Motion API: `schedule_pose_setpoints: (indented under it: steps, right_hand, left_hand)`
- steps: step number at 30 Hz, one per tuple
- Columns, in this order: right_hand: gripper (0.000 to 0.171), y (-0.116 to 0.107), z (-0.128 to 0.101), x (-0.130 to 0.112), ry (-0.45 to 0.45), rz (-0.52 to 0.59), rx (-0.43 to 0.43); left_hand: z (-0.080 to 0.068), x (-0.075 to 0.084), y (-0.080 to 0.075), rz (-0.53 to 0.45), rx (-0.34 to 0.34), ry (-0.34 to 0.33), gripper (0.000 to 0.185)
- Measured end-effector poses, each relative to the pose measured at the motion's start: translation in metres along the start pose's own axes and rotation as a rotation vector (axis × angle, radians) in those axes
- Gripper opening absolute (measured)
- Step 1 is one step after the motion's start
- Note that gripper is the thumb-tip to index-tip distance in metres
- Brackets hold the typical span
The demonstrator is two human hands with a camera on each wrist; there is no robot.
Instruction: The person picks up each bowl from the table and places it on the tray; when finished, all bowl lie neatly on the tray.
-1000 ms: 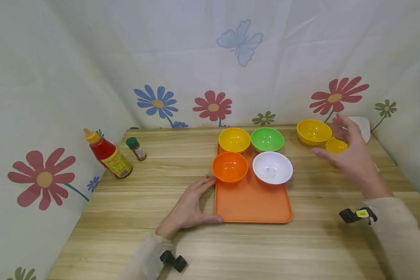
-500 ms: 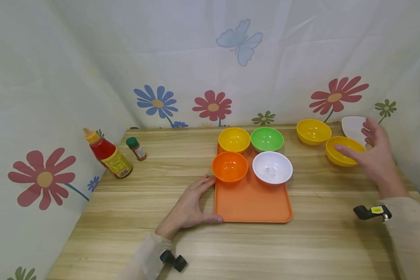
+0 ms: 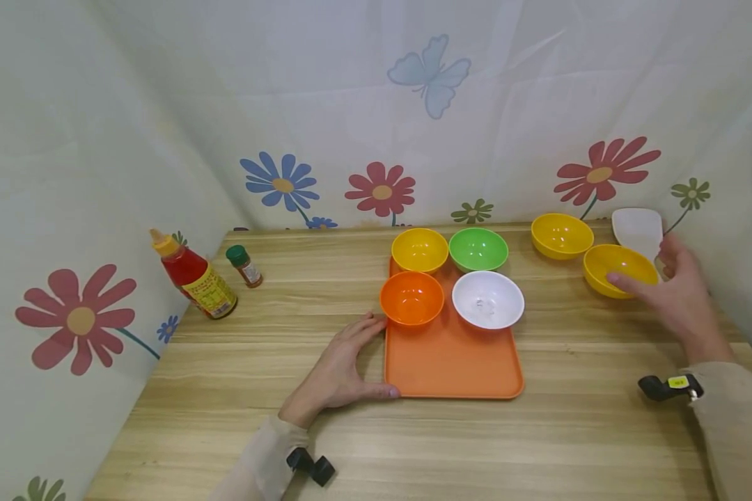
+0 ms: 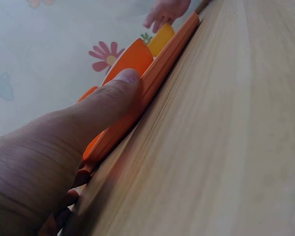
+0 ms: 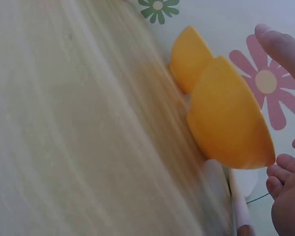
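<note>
An orange tray (image 3: 454, 365) bears an orange bowl (image 3: 411, 299), a white bowl (image 3: 487, 300), a yellow bowl (image 3: 420, 251) and a green bowl (image 3: 478, 250). My left hand (image 3: 341, 372) rests at the tray's left side; its thumb lies along the tray edge in the left wrist view. On the right, my right hand (image 3: 683, 296) is spread at the nearer yellow bowl (image 3: 614, 268). Its thumb overlaps the bowl's front in the head view, and the fingers are by its right rim. In the right wrist view thumb and fingers (image 5: 285, 172) stand wide apart.
Another yellow bowl (image 3: 562, 236) sits just behind the nearer one. A white dish (image 3: 639, 228) lies at the back right corner. To the left are a red sauce bottle (image 3: 197, 282) and a small green-capped jar (image 3: 244, 266). A flowered curtain (image 3: 326, 104) borders the wooden table.
My right hand has moved right and toward me, from over the two yellow bowls to the right side of the nearer one. The left hand and the tray have stayed put.
</note>
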State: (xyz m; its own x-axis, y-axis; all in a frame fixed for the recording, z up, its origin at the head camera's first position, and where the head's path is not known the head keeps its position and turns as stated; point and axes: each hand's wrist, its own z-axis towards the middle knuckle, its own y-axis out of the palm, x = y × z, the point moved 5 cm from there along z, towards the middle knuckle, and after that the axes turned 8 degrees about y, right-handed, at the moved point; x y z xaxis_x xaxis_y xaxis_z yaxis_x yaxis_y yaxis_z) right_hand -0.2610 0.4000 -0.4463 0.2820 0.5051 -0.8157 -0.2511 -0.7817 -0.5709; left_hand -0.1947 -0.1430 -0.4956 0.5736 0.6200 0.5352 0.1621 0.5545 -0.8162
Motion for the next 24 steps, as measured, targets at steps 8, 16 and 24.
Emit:
schedule_pose_setpoints:
  steps: [8,16,24]
  right_hand:
    - [0.124,0.009,0.004,0.013,-0.017,-0.029,-0.044]
    - [0.124,0.015,0.004,0.019,-0.046,-0.057,-0.064]
    - [0.128,0.018,0.002,0.022,-0.032,-0.070,-0.081]
  left_hand:
    - [0.000,0.000,0.000,0.009,-0.007,-0.002,0.119]
    - [0.000,0.001,-0.001,-0.004,-0.016,-0.025,0.119]
    - [0.000,0.002,-0.001,-0.011,-0.014,-0.024,0.119]
